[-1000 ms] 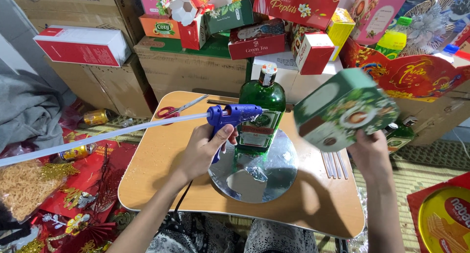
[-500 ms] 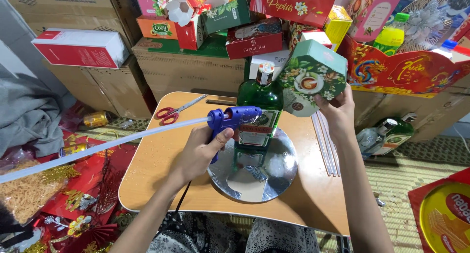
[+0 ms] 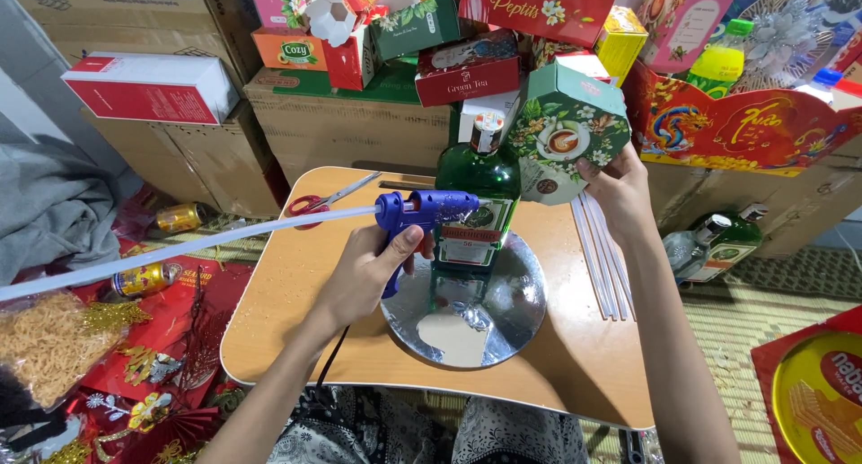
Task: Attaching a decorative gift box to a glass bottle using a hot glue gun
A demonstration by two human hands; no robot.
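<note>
My left hand point(image 3: 364, 271) grips a blue glue gun point(image 3: 420, 214) whose long white glue stick point(image 3: 180, 247) trails off to the left. The gun's nozzle points at a green glass bottle point(image 3: 480, 190) that stands upright on a round silver disc point(image 3: 467, 313) on a small wooden table point(image 3: 296, 302). My right hand point(image 3: 620, 190) holds a green octagonal box with a flower and teacup print point(image 3: 567, 132) right beside the bottle's neck, tilted toward me.
Red-handled scissors point(image 3: 316, 201) lie at the table's back left and spare white glue sticks point(image 3: 603, 258) at its right. Cardboard cartons and coloured gift boxes point(image 3: 467, 69) are stacked behind. Another green bottle point(image 3: 714, 244) lies on the floor right, drink cans point(image 3: 148, 277) and red decorations left.
My right hand has lifted the green box from the table's right side up and left to the bottle's neck. The left hand and glue gun have barely moved.
</note>
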